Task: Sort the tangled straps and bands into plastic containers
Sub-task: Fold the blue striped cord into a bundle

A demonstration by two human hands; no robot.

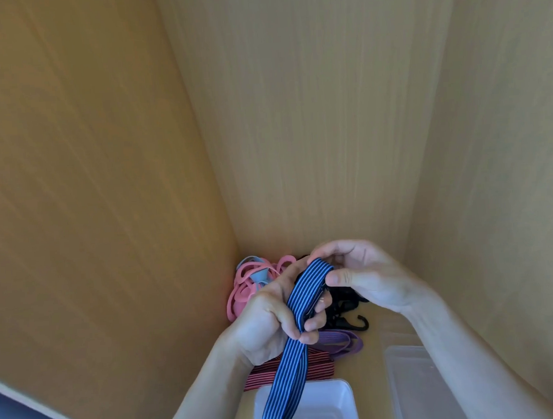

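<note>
You have the blue striped strap [291, 367] in both hands. Your left hand [265, 317] grips it partway along, with the fingers [311, 324] curled round the band and the thumb lying up along its near face. Your right hand [363, 275] pinches the upper end, with the thumb [337, 278] on one side and the fingertips bent over the top edge on the other. The stretch between the two grips runs up at a slant. Below your left fist the rest of the strap hangs free, and its lower end dangles over the white container [325, 400], which sits directly under that grip. I cannot tell whether the end touches the container. A clear container [415, 382] stands below your right wrist, just beside the white one. Behind your left hand, in the corner of the wooden cabinet [297, 143], lies a heap of pink bands [241, 292] with a light blue band [258, 273] among them. Under and beyond your right hand's pinch is a dark tangle of black hooked straps [345, 305], with one hook curling out on its near side. Just below your left fingers a purple band [341, 343] lies flat. Beside it a red striped strap [311, 369] passes beneath the hanging blue one.
</note>
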